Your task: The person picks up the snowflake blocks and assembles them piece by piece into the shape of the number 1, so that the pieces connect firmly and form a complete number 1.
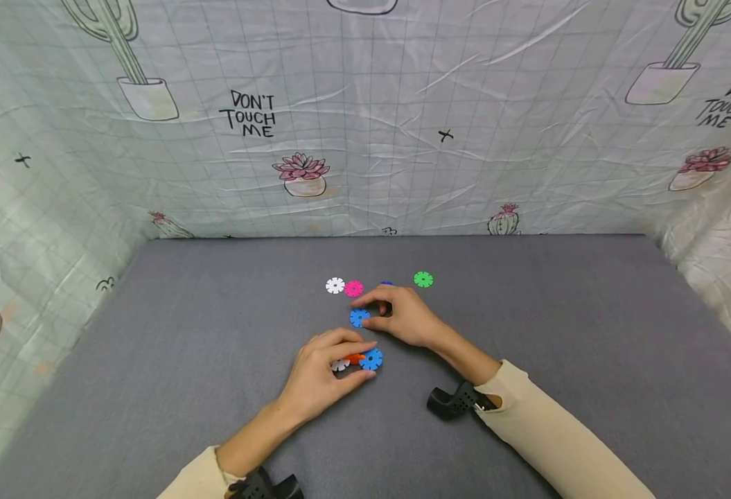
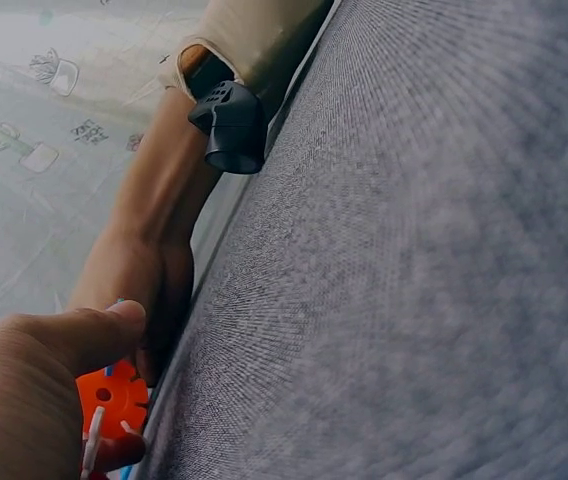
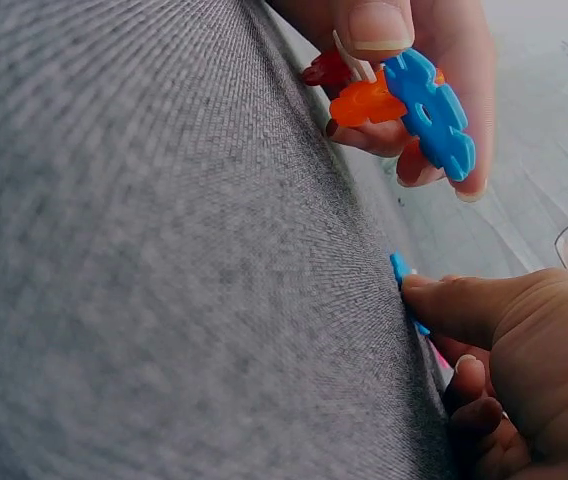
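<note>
My left hand grips a small joined piece of notched plastic discs. Its blue disc sits between thumb and fingers, slotted to an orange disc, with a white disc beside it. A red part of the same piece shows in the right wrist view, partly hidden by fingers. Just beyond, my right hand has thumb and index finger at the edges of a loose blue disc on the table. In the right wrist view the thumb touches this loose blue disc.
Farther back on the grey table lie a white disc, a pink disc and a green disc. A dark blue disc is mostly hidden behind the right hand. A printed cloth hangs behind the table.
</note>
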Available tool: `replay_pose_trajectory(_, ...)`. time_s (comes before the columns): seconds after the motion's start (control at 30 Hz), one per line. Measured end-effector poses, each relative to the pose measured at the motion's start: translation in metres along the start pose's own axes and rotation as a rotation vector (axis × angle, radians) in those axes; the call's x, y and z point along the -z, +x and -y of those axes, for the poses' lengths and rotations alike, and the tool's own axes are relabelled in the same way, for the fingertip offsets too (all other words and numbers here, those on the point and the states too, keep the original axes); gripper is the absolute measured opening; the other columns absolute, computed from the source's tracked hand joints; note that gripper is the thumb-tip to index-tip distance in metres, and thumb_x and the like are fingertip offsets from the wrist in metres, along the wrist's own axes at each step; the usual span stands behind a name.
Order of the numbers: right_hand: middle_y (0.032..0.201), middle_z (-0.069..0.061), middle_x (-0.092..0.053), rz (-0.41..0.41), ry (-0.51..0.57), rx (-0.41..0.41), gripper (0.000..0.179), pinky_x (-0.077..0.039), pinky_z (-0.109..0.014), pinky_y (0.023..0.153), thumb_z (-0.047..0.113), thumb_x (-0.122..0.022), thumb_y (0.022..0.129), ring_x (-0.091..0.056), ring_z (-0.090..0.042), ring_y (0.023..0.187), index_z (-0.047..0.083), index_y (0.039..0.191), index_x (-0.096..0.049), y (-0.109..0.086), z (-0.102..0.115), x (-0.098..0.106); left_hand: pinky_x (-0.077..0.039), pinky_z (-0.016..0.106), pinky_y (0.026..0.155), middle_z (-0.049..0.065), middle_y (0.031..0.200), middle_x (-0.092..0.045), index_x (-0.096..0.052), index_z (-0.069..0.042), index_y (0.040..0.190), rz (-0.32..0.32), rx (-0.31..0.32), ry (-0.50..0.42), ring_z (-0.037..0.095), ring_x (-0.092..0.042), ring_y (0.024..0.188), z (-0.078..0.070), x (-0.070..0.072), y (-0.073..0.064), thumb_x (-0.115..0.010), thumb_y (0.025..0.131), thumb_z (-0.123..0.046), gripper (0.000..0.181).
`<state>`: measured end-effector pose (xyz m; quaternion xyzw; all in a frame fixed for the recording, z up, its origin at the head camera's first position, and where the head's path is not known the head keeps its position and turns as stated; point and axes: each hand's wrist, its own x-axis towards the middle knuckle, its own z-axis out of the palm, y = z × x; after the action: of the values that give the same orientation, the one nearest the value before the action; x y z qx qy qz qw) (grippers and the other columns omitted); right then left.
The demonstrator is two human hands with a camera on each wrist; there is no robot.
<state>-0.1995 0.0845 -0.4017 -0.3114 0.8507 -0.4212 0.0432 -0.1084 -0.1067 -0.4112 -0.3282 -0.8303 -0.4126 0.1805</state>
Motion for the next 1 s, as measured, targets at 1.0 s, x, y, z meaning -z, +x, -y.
replay_pose_trajectory(1.0, 0.082, 0.002, -0.062, -0.079, 0.116, -0.138, 0.017, -0.05, -0.028, 0.064, 0.011, -0.073, 0.086, -0.06, -0.013, 0.072, 0.015, 0.103, -0.072, -0.017, 0.01, 0.013, -0.04, 0.028, 0.075, -0.01, 0.097, -0.066, -0.074, -0.012, 0.106, -0.016, 0.057, -0.004, 0.007, -0.058, 0.091, 0.002, -0.002, -0.002, -0.083, 0.076, -0.021, 0.033)
